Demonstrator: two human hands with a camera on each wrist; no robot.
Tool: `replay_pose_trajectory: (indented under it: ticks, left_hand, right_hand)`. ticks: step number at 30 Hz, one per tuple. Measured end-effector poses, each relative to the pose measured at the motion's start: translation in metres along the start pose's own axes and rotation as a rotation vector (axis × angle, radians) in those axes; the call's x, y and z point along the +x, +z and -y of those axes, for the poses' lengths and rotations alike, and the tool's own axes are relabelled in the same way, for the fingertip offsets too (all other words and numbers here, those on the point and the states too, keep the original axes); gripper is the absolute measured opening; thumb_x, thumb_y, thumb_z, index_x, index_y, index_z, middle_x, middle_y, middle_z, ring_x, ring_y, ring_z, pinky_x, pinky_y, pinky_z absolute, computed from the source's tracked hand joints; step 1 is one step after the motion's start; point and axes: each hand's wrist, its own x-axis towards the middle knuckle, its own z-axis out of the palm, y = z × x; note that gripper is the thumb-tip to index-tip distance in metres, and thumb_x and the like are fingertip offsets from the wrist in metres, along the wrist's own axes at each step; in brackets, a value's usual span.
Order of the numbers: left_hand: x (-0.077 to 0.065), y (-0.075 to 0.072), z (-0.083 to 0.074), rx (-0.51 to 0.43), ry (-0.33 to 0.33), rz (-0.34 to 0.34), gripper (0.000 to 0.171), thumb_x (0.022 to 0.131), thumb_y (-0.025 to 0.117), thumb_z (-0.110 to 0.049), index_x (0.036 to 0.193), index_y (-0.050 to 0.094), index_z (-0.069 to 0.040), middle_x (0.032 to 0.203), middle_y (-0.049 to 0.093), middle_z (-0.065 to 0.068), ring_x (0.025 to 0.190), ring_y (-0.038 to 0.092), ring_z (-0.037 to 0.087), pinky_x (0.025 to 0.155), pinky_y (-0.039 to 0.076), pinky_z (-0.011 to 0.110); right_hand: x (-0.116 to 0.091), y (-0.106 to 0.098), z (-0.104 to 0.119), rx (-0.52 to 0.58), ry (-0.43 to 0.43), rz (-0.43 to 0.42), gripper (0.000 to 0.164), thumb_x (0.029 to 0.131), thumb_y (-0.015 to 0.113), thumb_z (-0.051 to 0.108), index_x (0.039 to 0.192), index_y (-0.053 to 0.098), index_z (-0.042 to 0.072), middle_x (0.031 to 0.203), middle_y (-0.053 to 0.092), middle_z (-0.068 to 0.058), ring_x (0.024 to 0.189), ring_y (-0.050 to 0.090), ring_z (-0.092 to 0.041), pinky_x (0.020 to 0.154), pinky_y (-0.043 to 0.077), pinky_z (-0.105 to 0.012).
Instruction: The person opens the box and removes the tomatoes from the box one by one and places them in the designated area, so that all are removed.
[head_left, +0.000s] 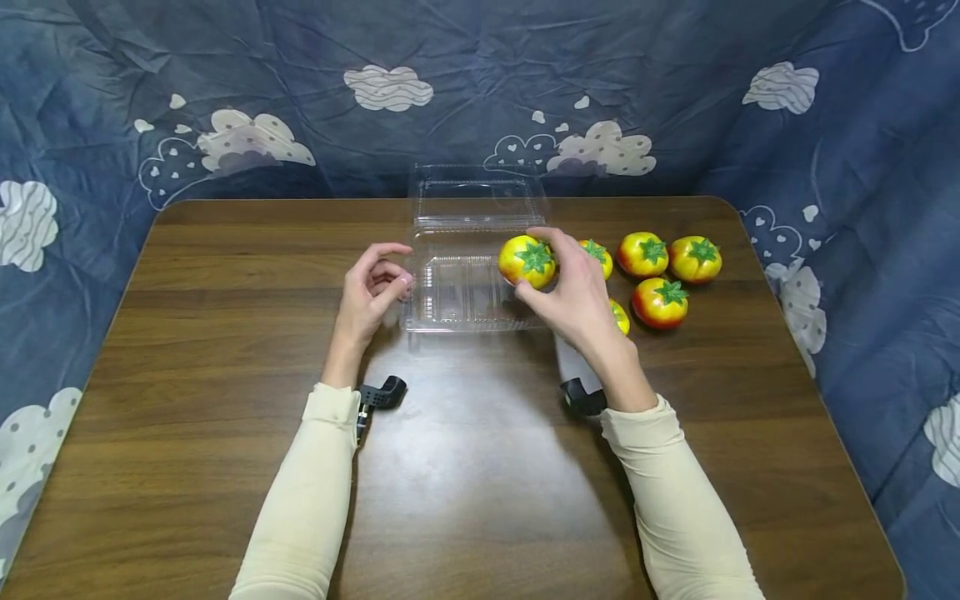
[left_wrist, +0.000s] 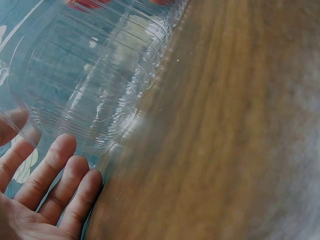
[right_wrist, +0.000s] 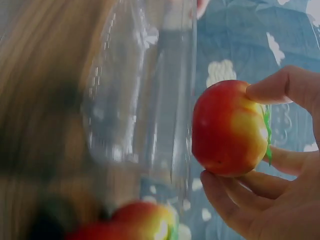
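My right hand (head_left: 573,292) holds a yellow-and-red tomato (head_left: 522,265) with a green leafy top between thumb and fingers, over the right side of a clear plastic clamshell box (head_left: 468,312). In the right wrist view, the red underside of this tomato (right_wrist: 225,130) shows beside the box wall. The box stands with its lid (head_left: 480,196) folded back behind it. At the box's left edge is my left hand (head_left: 371,287), its fingers loosely bent. The left wrist view shows these fingers (left_wrist: 55,162) spread, with fingertips right at the clear rim.
Several more tomatoes (head_left: 660,302) lie on the wooden table (head_left: 225,400) to the right of the box, two of them partly hidden by my right hand. A blue cloud-patterned cloth (head_left: 465,50) hangs behind the table. Black wrist cameras (head_left: 384,392) sit at both sleeves.
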Motion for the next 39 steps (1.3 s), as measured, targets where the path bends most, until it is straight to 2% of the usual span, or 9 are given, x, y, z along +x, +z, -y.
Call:
replay_pose_trajectory:
  ticks: [7, 15, 20, 27, 30, 32, 34, 37, 39]
  left_hand:
    - [0.001, 0.0, 0.001, 0.009, 0.02, -0.002, 0.04, 0.093, 0.068, 0.007, 0.133, 0.063, 0.005, 0.088, 0.069, 0.029, 0.068, 0.068, 0.023, 0.065, 0.06, 0.026]
    - [-0.001, 0.001, 0.0, 0.012, 0.017, -0.011, 0.038, 0.093, 0.068, 0.008, 0.131, 0.065, 0.003, 0.085, 0.071, 0.014, 0.07, 0.069, 0.018, 0.066, 0.06, 0.024]
    - [-0.001, 0.0, 0.002, 0.009, 0.021, -0.006, 0.037, 0.094, 0.068, 0.006, 0.131, 0.065, 0.004, 0.086, 0.07, 0.018, 0.07, 0.069, 0.02, 0.066, 0.06, 0.025]
    - [-0.001, -0.001, 0.0, 0.015, 0.023, -0.007, 0.038, 0.093, 0.068, 0.007, 0.131, 0.065, 0.002, 0.087, 0.068, 0.029, 0.068, 0.068, 0.02, 0.064, 0.06, 0.025]
    - [0.0, -0.001, -0.001, 0.023, 0.023, -0.006, 0.039, 0.092, 0.068, 0.007, 0.131, 0.066, 0.001, 0.087, 0.067, 0.032, 0.068, 0.068, 0.025, 0.064, 0.06, 0.027]
    - [0.0, -0.001, -0.001, 0.026, 0.02, -0.005, 0.039, 0.092, 0.068, 0.006, 0.131, 0.066, 0.001, 0.087, 0.068, 0.03, 0.069, 0.068, 0.027, 0.064, 0.06, 0.028]
    - [0.0, 0.0, -0.001, 0.026, 0.016, -0.007, 0.039, 0.092, 0.068, 0.006, 0.131, 0.066, 0.0, 0.087, 0.068, 0.029, 0.069, 0.067, 0.029, 0.065, 0.06, 0.028]
    - [-0.001, 0.0, -0.001, 0.025, 0.01, -0.009, 0.039, 0.092, 0.069, 0.006, 0.13, 0.066, 0.0, 0.086, 0.068, 0.028, 0.069, 0.068, 0.028, 0.065, 0.061, 0.028]
    - [-0.001, 0.0, -0.001, 0.018, 0.01, -0.011, 0.038, 0.092, 0.068, 0.006, 0.13, 0.066, 0.001, 0.087, 0.067, 0.031, 0.069, 0.068, 0.027, 0.065, 0.061, 0.027]
  right_hand:
    - [-0.013, -0.035, -0.025, -0.042, 0.067, -0.06, 0.064, 0.085, 0.079, 0.02, 0.144, 0.058, 0.01, 0.138, 0.066, -0.014, 0.114, 0.061, -0.035, 0.101, 0.047, -0.053]
    - [-0.028, -0.074, -0.053, -0.095, 0.15, -0.102, 0.069, 0.087, 0.079, 0.024, 0.151, 0.054, 0.013, 0.146, 0.061, -0.017, 0.127, 0.055, -0.038, 0.111, 0.038, -0.062]
    - [-0.032, -0.096, -0.067, -0.138, 0.214, -0.132, 0.067, 0.088, 0.08, 0.025, 0.149, 0.056, 0.012, 0.143, 0.062, -0.02, 0.123, 0.056, -0.04, 0.11, 0.038, -0.062]
    - [-0.035, -0.117, -0.086, -0.177, 0.309, -0.162, 0.065, 0.092, 0.078, 0.026, 0.15, 0.055, 0.008, 0.142, 0.062, -0.025, 0.12, 0.055, -0.046, 0.106, 0.041, -0.061]
    - [-0.037, -0.126, -0.093, -0.19, 0.35, -0.175, 0.066, 0.093, 0.076, 0.027, 0.151, 0.054, 0.005, 0.143, 0.06, -0.027, 0.121, 0.053, -0.048, 0.106, 0.037, -0.062]
    - [-0.039, -0.133, -0.098, -0.191, 0.389, -0.178, 0.067, 0.094, 0.075, 0.028, 0.153, 0.052, 0.005, 0.146, 0.058, -0.027, 0.122, 0.051, -0.047, 0.105, 0.038, -0.058]
    - [-0.042, -0.139, -0.103, -0.193, 0.423, -0.181, 0.069, 0.095, 0.074, 0.03, 0.154, 0.05, 0.005, 0.148, 0.056, -0.028, 0.127, 0.047, -0.048, 0.108, 0.034, -0.059]
    - [-0.046, -0.148, -0.109, -0.207, 0.492, -0.168, 0.072, 0.096, 0.072, 0.036, 0.157, 0.046, 0.007, 0.151, 0.054, -0.027, 0.13, 0.044, -0.047, 0.11, 0.037, -0.059]
    - [-0.048, -0.153, -0.113, -0.22, 0.512, -0.163, 0.074, 0.096, 0.072, 0.038, 0.157, 0.046, 0.006, 0.15, 0.054, -0.028, 0.132, 0.041, -0.049, 0.111, 0.033, -0.062]
